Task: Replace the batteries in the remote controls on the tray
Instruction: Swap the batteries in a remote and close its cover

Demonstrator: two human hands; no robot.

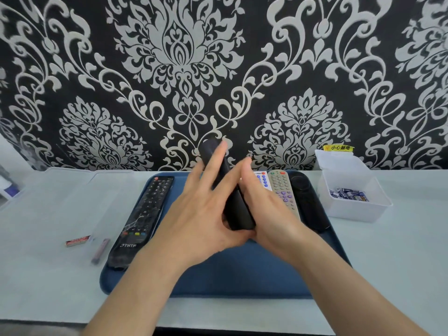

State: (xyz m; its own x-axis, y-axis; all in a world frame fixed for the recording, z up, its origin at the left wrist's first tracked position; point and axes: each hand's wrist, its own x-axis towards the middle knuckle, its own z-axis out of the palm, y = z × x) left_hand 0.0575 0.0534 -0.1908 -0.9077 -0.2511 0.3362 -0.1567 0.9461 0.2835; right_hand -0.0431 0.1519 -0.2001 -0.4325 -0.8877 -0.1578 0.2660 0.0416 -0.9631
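Observation:
I hold a long black remote (232, 197) tilted upright above the blue tray (218, 280), sandwiched between both hands. My left hand (201, 214) lies along its left side with fingers stretched up and the thumb hooked under its lower end. My right hand (269, 209) grips it from the right and behind. On the tray lie a black THTF remote (143, 214) at the left, and at the right a white remote with blue buttons (263, 181), a grey remote with purple buttons (283, 192) and a black remote (308, 204).
A clear plastic box (358, 209) with several blue batteries (349, 194) stands right of the tray, lid up. A shallow clear container (72, 197) lies to the left, with a red battery (77, 240) and a second battery (100, 251). A patterned wall rises behind the table.

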